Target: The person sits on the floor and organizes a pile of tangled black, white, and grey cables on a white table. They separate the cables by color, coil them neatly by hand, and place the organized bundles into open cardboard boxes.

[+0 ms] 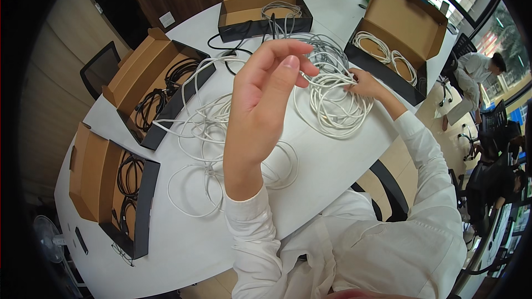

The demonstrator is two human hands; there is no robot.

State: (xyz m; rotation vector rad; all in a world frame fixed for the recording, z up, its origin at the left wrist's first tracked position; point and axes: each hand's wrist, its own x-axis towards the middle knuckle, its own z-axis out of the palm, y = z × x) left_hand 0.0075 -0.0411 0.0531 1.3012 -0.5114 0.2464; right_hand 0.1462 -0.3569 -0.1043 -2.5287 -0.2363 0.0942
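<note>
My left hand (266, 104) is raised above the middle of the white table, thumb and curled fingers apart; a white cable passes near its fingertips. To its right, my right hand (363, 84) has its fingers on the upper right part of a coiled white cable (338, 120). Grey cables (328, 45) lie just beyond that coil and run up to an open box. Left of my left hand spreads a loose tangle of white cable (203, 133), with loops also to the lower right of my wrist. My left hand and forearm hide part of this tangle.
Open cardboard boxes stand around the table (187, 257): one with grey cable (232, 29), one with white cable (419, 91), two with black cables (156, 139) (141, 241). Glasses (122, 254) lie at lower left. A chair (390, 191) stands at the near edge; people sit far right.
</note>
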